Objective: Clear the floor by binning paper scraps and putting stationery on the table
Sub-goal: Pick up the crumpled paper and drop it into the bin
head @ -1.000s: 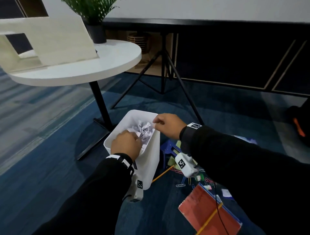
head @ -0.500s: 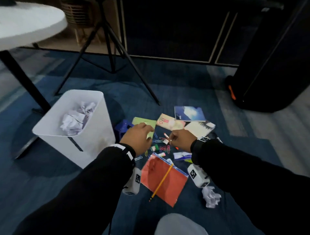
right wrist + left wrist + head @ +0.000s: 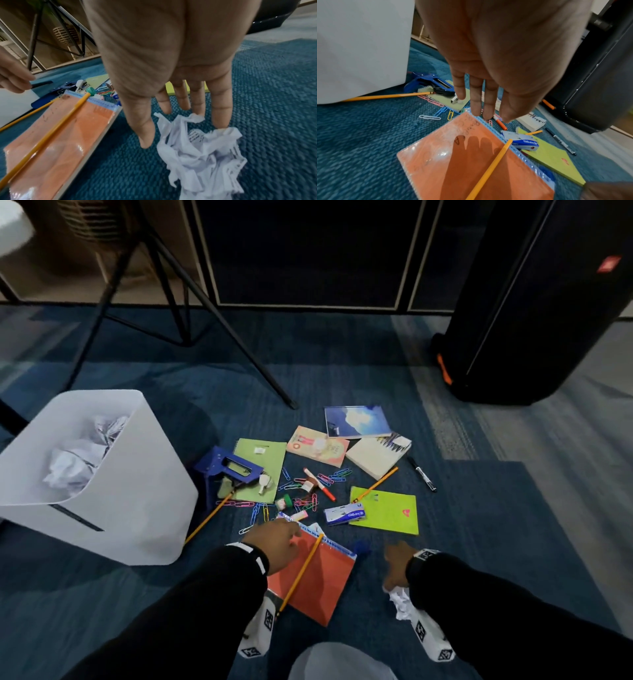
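Blue carpet [image 3: 342, 378] covers the floor, and most of the mess lies on it. One white bin [image 3: 144, 491] stands at the left with several crumpled papers inside, so part of the binning looks done. The right hand [image 3: 397, 563] has its fingers spread and straight just above one crumpled paper scrap [image 3: 202, 151], fingertips near or touching it, not yet closed around it. The left hand [image 3: 274, 542] hovers with flat, empty fingers over the orange notebook [image 3: 471, 162], on which a yellow pencil [image 3: 489, 170] lies. Notebooks, paper clips [image 3: 260, 511], a blue staple gun [image 3: 229, 470], markers and a stapler [image 3: 344, 514] are on the floor; I judge none of this stationery is on the desk yet.
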